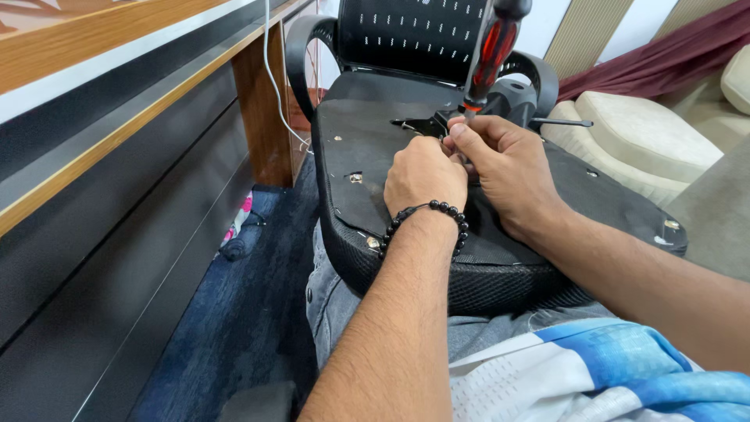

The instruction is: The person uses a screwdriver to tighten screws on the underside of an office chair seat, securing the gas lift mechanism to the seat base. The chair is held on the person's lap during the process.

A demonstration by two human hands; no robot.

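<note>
An upturned black office chair seat [367, 156] lies across my lap, its underside facing up. My left hand [423, 173], with a black bead bracelet at the wrist, rests closed on the seat's underside near a metal bracket [418, 124]. Touching it on the right, my right hand [508, 168] has its fingers pinched at the lower end of a screwdriver with a red and black handle [491, 48], which stands nearly upright. The tip is hidden behind my fingers. Small screws [355, 178] show in the seat's underside.
The chair's mesh backrest [414, 35] and armrest loops [301, 55] rise behind the seat. A wooden desk with black panels [117, 156] runs along the left. A white cable [273, 86] hangs beside it. Blue carpet [234, 312] is below; a cream sofa [641, 133] stands right.
</note>
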